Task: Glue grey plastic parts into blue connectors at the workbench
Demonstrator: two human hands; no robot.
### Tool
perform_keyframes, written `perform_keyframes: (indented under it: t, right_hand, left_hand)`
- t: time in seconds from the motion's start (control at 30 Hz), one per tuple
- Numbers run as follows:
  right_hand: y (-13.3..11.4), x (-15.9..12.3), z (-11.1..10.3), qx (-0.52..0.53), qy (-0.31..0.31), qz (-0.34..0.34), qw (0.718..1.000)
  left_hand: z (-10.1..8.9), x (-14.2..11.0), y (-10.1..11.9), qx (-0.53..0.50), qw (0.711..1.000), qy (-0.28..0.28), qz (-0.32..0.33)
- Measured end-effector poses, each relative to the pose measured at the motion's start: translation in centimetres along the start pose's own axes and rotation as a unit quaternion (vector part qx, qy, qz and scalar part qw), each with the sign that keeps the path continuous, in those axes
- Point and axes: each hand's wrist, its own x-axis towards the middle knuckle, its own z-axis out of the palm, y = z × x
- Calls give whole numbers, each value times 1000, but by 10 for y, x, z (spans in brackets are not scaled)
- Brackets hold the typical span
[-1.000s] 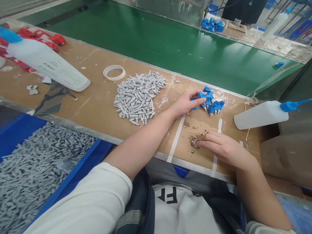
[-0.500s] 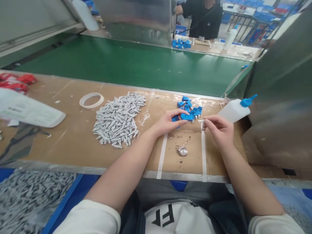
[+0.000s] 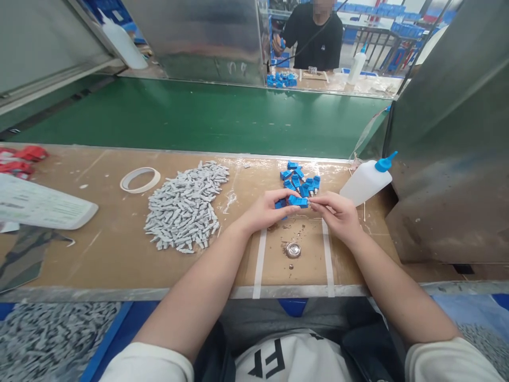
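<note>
My left hand (image 3: 268,210) pinches a blue plastic block (image 3: 298,201) between thumb and fingers, with another blue piece partly hidden beside the fingers. At the block's right end, the fingertips of my right hand (image 3: 336,212) are pressed together on a small pale grey piece, mostly covered by them. Just beyond both hands lies a loose cluster of blue blocks (image 3: 295,180), some with pale tips. A heap of small grey plastic pieces (image 3: 185,207) is spread to the left. Nearer me, a round shiny metal disc (image 3: 293,250) rests between two white tape strips.
A white squeeze bottle with a blue nozzle (image 3: 363,183) leans at right, beside a metal panel (image 3: 441,159). A tape roll (image 3: 123,182), a white bottle (image 3: 43,201) and red pieces (image 3: 29,154) are at left. Beyond the green belt (image 3: 191,116) sits a person (image 3: 318,40).
My right hand has moved left, bringing its small piece against the right end of the blue block. My left hand still holds the block. The camera view has shifted slightly.
</note>
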Motion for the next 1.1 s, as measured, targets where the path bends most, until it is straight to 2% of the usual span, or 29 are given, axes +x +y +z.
perform_keyframes:
  t: [0.1,0.2,0.4,0.6,0.9,1.1]
  right_hand:
    - [6,-2,2,-15,-13,-30,999]
    - [12,-1,3,-41,-33,-9,999]
    - [15,5,2,-112,-140,-1,984]
    - [16,0,10,-68,-143,38,987]
    - [25,-6,22,-62,-133,54,988]
    - [27,-4,17,-66,-132,63,987]
  left_hand:
    - [2,-1,2,0,1000,-9,0]
    - [2,-1,4,12,1000,2,-2]
    - [-2,-1,7,31,999,-13,-10]
    - [3,-2,4,16,1000,-14,-15]
    - [2,-3,1,3,1000,-28,-3]
    - [7,1,1,-13,999,-28,-18]
